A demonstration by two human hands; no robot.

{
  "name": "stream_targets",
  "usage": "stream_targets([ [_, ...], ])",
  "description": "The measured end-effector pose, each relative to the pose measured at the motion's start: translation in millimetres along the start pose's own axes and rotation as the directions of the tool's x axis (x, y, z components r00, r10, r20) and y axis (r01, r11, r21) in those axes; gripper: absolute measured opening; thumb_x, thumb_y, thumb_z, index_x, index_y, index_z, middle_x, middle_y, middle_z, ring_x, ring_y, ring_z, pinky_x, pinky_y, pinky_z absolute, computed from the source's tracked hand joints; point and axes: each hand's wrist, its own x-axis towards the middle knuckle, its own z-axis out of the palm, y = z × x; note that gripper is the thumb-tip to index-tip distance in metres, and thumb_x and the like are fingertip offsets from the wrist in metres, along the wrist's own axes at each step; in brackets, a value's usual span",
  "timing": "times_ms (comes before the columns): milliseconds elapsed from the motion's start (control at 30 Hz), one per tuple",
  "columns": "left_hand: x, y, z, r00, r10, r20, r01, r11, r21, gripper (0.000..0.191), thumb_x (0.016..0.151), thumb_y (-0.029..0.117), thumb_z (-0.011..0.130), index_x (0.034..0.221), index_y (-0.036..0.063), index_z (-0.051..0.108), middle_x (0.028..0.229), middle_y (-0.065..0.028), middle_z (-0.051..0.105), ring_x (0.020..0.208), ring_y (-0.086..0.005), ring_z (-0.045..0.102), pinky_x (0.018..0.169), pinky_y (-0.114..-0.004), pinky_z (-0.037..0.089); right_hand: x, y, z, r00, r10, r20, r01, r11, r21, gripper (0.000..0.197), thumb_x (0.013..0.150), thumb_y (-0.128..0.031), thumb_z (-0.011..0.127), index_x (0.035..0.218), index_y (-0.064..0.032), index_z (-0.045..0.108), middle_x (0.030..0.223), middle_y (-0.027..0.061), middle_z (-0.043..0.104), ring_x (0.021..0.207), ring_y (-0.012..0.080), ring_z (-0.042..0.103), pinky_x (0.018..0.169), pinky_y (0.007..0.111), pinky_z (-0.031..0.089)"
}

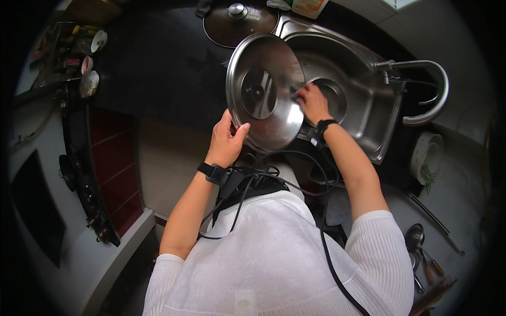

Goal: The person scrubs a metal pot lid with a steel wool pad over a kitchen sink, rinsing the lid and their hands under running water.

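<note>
A round stainless steel pot lid (284,71) with a glass window (257,96) in its middle is tilted on edge before me. My left hand (227,138) grips its lower left rim, thumb on the near face. At the lid's right side, my right hand (314,100) pinches a small dark scrubber (294,94), seemingly steel wool, against the metal. That hand is slightly blurred, and the fingers partly hide the scrubber. Behind the lid and to its right lies the stainless steel sink (355,79), its left part covered by the lid.
A curved faucet (442,87) arches at the sink's right. Another glass lid (221,23) with a steel knob lies on the dark countertop (158,71). Black cables (324,233) hang across my front. Ladles (415,235) hang at the lower right; bowls (99,41) stand far left.
</note>
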Motion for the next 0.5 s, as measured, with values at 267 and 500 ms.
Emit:
stream_targets([
  [267,3,1,-1,0.999,0.04,-0.009,-0.039,0.999,0.02,0.026,0.091,0.006,0.063,0.115,0.001,0.054,0.08,-0.0041,0.062,0.068,-0.0093,0.055,0.063,-0.026,0.047,-13,-7,3,0.941,0.043,0.337,-0.049,0.999,0.012,0.014,0.079,-0.016,0.072,0.093,-0.0157,0.074,0.108,0.0093,0.059,0.11,0.0319,0.06,0.089,0.047,0.052],
  [500,4,8,4,1.0,0.005,0.006,-0.005,1.0,0.031,0.025,0.091,0.006,0.064,0.113,0.0012,0.055,0.077,-0.0051,0.061,0.065,-0.0104,0.054,0.061,-0.026,0.046,19,8,-8,0.991,0.135,0.009,-0.135,0.991,-0.019,0.016,0.08,-0.013,0.073,0.096,-0.0148,0.074,0.107,0.0099,0.06,0.107,0.0312,0.061,0.084,0.046,0.052],
])
